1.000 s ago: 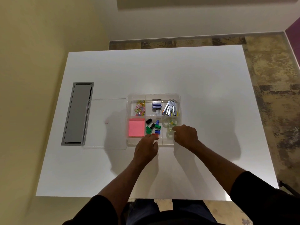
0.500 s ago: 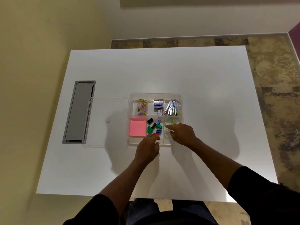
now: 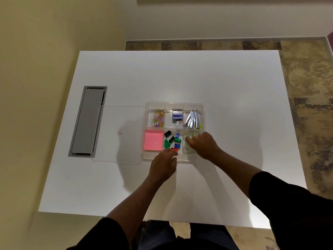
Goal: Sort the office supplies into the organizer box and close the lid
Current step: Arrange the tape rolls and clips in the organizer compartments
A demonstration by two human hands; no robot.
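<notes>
The clear organizer box (image 3: 204,112) sits mid-table with its clear lid (image 3: 119,123) lying flat beside it on the left. Its compartments hold coloured paper clips (image 3: 158,118), a staple box (image 3: 177,114), metal clips (image 3: 193,120), pink sticky notes (image 3: 153,142), small coloured plastic pieces (image 3: 177,140) and clear tape rolls (image 3: 187,150). My left hand (image 3: 164,166) rests at the box's near rim, fingertips touching a red piece (image 3: 174,150); its grip is hidden. My right hand (image 3: 204,146) reaches into the tape compartment, fingers curled on a roll.
A grey metal cable hatch (image 3: 86,121) is set into the white table (image 3: 234,87) left of the lid. The patterned floor (image 3: 310,91) shows beyond the table's right and far edges. A wall runs along the left side.
My right hand has shifted slightly left and forward, deeper into the tape compartment. My left hand has stayed at the near rim by the red piece.
</notes>
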